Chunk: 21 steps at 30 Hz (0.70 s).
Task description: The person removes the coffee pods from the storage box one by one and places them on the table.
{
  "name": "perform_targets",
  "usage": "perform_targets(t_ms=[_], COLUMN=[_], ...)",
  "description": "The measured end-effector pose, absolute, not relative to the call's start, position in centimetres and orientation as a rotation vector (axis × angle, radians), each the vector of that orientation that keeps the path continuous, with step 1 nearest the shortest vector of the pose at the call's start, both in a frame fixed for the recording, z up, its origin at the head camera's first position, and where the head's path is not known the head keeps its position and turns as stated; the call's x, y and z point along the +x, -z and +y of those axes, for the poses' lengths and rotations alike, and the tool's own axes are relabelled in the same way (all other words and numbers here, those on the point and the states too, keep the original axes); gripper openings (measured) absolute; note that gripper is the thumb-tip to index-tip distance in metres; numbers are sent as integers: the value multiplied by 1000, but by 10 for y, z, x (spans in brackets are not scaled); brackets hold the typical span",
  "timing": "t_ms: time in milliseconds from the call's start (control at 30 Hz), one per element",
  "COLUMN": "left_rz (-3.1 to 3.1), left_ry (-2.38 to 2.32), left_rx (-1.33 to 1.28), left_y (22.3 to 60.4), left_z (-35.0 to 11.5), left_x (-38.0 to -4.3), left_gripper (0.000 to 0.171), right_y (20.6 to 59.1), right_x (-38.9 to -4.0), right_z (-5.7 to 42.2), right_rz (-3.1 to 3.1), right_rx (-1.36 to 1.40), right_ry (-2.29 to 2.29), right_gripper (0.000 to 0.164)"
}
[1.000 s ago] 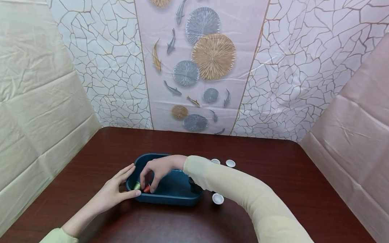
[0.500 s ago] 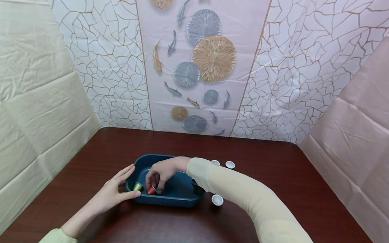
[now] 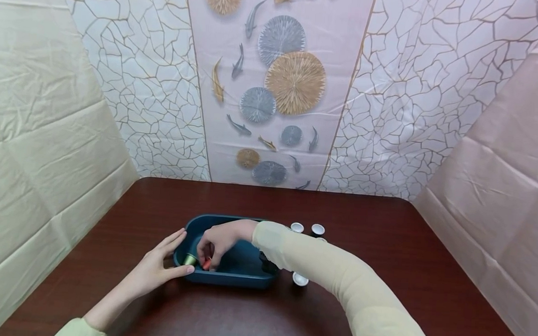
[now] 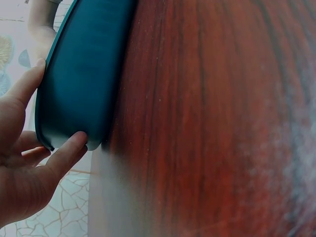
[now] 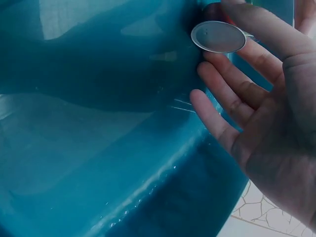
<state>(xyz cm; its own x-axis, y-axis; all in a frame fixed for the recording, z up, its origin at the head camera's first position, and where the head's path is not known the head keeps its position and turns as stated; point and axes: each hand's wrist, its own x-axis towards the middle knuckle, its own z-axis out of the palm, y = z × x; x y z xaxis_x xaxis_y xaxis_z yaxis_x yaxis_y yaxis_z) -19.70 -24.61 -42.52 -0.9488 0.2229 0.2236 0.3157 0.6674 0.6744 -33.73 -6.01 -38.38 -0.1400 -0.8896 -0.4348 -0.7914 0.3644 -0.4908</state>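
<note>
In the head view, my right hand (image 3: 223, 237) reaches down into the left part of a blue tray (image 3: 255, 281) and pinches a red coffee capsule (image 3: 207, 264). The capsule's pale round lid (image 5: 219, 37) faces the right wrist camera, between thumb and fingertips. Just left of it, a green coffee capsule (image 3: 190, 259) lies at the tray's left end. My left hand (image 3: 158, 263) spans that end from outside with nearly straight fingers, its thumb by the near rim. In the left wrist view its fingertips touch the tray wall (image 4: 84, 74).
Several coffee capsules with white lids stand on the dark red-brown table (image 3: 361, 227) right of the tray, among them a near one (image 3: 300, 279) and a far one (image 3: 318, 230). The right sleeve (image 3: 337, 266) partly covers this group. A patterned cloth (image 3: 272, 88) hangs behind the table.
My right hand shifts slightly right and then back left inside the tray, with the red coffee capsule turning at its fingertips. The left hand and the green capsule stay nearly still.
</note>
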Motion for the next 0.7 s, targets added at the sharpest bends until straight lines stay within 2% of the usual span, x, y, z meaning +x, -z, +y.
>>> perform_targets(t_ms=[233,467,700], left_rz=[-2757,-2751,-2753], left_ry=[1076,1059,1136], left_rx=[-443,-444,-442], left_y=[425,425,426], left_z=[-246,-246,-246], left_x=[-198,-198,-198], left_gripper=[89,89,89], right_y=[384,379,379], right_x=[-339,-341,-345], right_z=[-65,-60,-57], right_rz=[1996,2044,2061], right_rx=[-1465,-1404,-1421], right_ry=[106,36,112], right_gripper=[16,28,25])
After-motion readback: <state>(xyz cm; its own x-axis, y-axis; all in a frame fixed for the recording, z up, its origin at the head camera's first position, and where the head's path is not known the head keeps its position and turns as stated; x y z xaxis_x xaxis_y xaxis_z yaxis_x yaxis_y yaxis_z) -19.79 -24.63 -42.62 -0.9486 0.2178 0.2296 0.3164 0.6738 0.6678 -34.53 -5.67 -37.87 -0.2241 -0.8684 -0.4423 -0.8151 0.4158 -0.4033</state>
